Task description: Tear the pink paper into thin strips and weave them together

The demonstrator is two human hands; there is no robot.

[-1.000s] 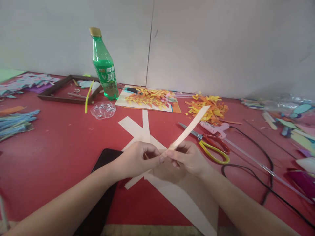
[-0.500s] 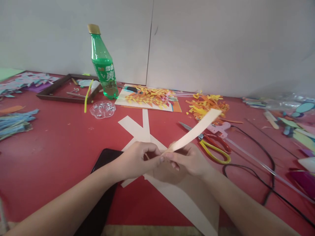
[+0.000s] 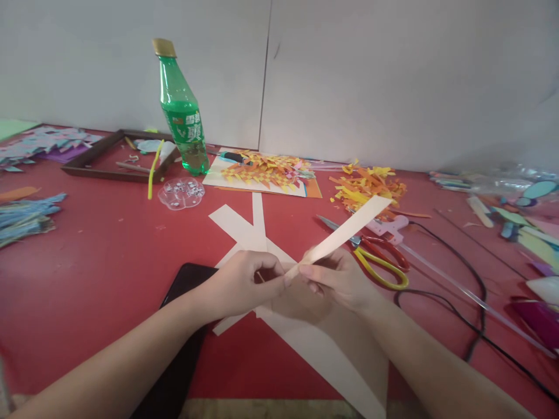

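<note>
Watching remotely, head view. A long, narrow, cream-coloured paper strip [image 3: 349, 228] is held above the red tabletop [image 3: 117, 279], slanting up and away to the right, far end free, crossing my view of the metal scissors with red and yellow handles [image 3: 358, 252]. The left hand [image 3: 244, 285] pinches its near end between thumb and finger; the right hand [image 3: 345, 279] pinches it just beside. Whether the left hand curls round anything else, I cannot tell. My read: nearly weightless, springy lengthwise, not slippery, easily creased or torn. Best hold: light, flat pinches close together.
</note>
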